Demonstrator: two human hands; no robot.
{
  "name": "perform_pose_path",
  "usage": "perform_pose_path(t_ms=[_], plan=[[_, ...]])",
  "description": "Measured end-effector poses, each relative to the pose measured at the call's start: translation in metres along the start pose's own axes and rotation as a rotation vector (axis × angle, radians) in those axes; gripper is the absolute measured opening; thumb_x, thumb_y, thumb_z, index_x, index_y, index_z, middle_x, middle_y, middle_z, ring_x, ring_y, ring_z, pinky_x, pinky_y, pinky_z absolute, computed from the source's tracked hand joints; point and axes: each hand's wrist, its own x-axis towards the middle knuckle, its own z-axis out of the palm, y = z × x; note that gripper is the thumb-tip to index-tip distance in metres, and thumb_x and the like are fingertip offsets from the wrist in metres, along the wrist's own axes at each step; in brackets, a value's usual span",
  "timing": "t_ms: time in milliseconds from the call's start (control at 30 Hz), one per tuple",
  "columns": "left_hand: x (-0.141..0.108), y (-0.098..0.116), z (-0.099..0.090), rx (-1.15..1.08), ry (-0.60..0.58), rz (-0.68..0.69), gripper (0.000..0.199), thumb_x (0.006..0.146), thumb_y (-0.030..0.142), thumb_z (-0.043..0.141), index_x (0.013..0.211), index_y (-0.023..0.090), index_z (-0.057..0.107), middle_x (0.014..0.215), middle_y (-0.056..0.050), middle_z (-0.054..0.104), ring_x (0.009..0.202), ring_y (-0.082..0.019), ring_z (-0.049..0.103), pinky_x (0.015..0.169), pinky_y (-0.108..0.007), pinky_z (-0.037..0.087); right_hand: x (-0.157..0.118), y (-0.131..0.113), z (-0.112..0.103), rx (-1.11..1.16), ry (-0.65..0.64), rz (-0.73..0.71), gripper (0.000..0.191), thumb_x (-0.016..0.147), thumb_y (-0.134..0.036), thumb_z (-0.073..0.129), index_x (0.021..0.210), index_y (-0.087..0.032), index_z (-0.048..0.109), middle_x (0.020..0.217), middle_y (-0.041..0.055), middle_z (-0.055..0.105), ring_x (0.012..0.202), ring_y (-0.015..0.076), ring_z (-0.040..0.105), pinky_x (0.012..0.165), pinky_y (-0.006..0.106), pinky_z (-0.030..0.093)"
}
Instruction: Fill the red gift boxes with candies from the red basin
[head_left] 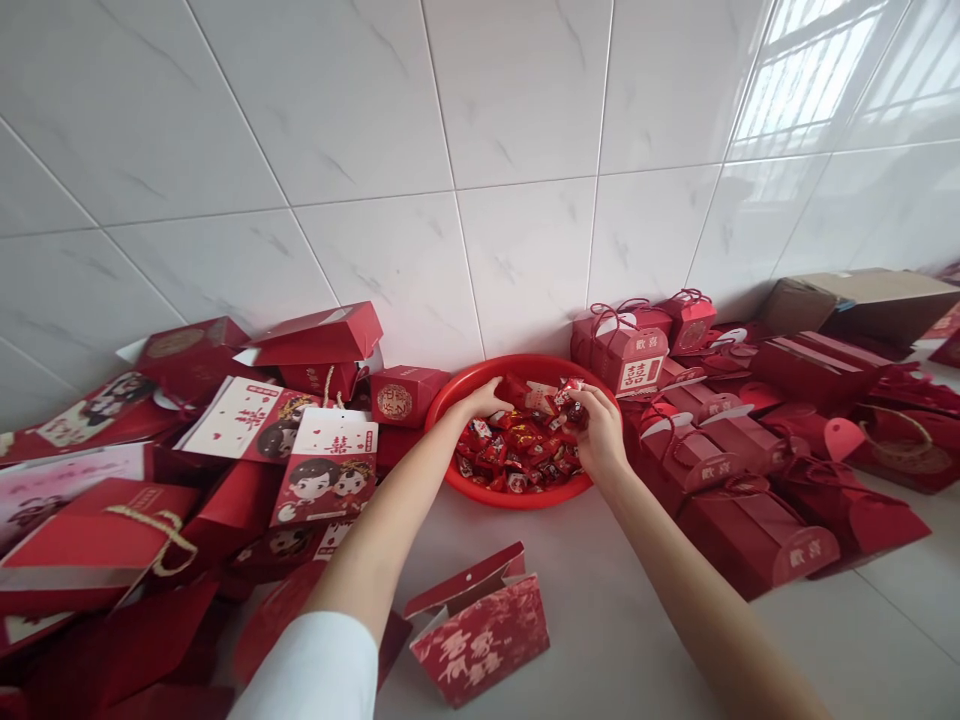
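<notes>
A round red plastic basin (517,500) stands against the wall, its floor covered with small candies (517,455) in red wrappers. Over its left side my left hand (487,398) reaches in, thumb and fingers apart, close to a red packet (516,389). On the basin's right side my right hand (600,425) has its fingers closed on a wrapped candy (568,392) with a red and white wrapper. In front of the basin, an open red paper gift box (484,640) with white lettering stands on the pale floor; its inside is mostly hidden.
Flat and half-folded red gift boxes (247,430) lie heaped on the left. Closed red boxes with cord handles (705,450) crowd the right side. Farther right is a brown cardboard carton (862,295). A white tiled wall (525,260) rises behind everything.
</notes>
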Motion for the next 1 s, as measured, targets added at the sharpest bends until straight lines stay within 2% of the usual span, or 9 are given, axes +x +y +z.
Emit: perform_pose_path(t_ms=[133, 233, 433, 500, 800, 1000], plan=[[-0.002, 0.001, 0.001, 0.000, -0.067, -0.048, 0.033, 0.097, 0.035, 0.063, 0.123, 0.015, 0.061, 0.117, -0.009, 0.066, 0.096, -0.020, 0.067, 0.081, -0.040, 0.060, 0.001, 0.002, -0.001, -0.015, -0.012, 0.018, 0.024, 0.050, -0.029, 0.077, 0.066, -0.022, 0.062, 0.063, -0.0042, 0.064, 0.053, 0.0128, 0.051, 0.045, 0.025, 0.038], [-0.004, 0.003, 0.002, 0.002, -0.075, -0.055, 0.033, 0.097, 0.035, 0.063, 0.124, 0.015, 0.061, 0.118, -0.009, 0.066, 0.098, -0.021, 0.067, 0.082, -0.040, 0.060, 0.001, 0.002, -0.001, -0.007, -0.015, 0.028, 0.026, 0.048, -0.030, 0.079, 0.067, -0.022, 0.064, 0.065, -0.0039, 0.065, 0.056, 0.0138, 0.054, 0.047, 0.026, 0.041], [-0.006, 0.010, 0.002, 0.012, -0.038, -0.022, 0.048, 0.094, 0.031, 0.067, 0.138, 0.019, 0.053, 0.139, -0.013, 0.056, 0.118, -0.027, 0.061, 0.098, -0.049, 0.054, 0.000, 0.002, -0.001, -0.012, -0.061, 0.041, 0.037, 0.045, -0.033, 0.086, 0.073, -0.020, 0.066, 0.066, -0.0034, 0.067, 0.051, 0.0105, 0.051, 0.046, 0.024, 0.037], [-0.005, 0.011, 0.003, 0.023, -0.038, -0.027, 0.047, 0.094, 0.031, 0.066, 0.137, 0.019, 0.054, 0.141, -0.013, 0.055, 0.122, -0.028, 0.059, 0.100, -0.051, 0.052, 0.000, 0.003, -0.002, -0.024, -0.094, 0.024, 0.038, 0.044, -0.030, 0.088, 0.073, -0.020, 0.065, 0.064, -0.0044, 0.066, 0.048, 0.0092, 0.050, 0.045, 0.023, 0.035], [0.008, 0.021, 0.015, 0.045, -0.079, -0.049, 0.037, 0.096, 0.033, 0.063, 0.128, 0.016, 0.059, 0.128, -0.011, 0.062, 0.109, -0.024, 0.064, 0.091, -0.046, 0.057, 0.000, 0.004, -0.002, -0.087, -0.170, 0.044, 0.038, 0.045, -0.034, 0.089, 0.071, -0.019, 0.066, 0.062, -0.0042, 0.065, 0.045, 0.0084, 0.048, 0.043, 0.023, 0.034], [0.006, 0.020, 0.011, 0.070, -0.020, -0.072, 0.032, 0.096, 0.034, 0.063, 0.122, 0.016, 0.062, 0.125, -0.010, 0.064, 0.108, -0.024, 0.064, 0.092, -0.046, 0.056, 0.002, 0.006, -0.002, -0.108, -0.194, 0.064, 0.042, 0.048, -0.046, 0.088, 0.072, -0.020, 0.067, 0.065, -0.0029, 0.065, 0.044, 0.0101, 0.050, 0.040, 0.023, 0.034]])
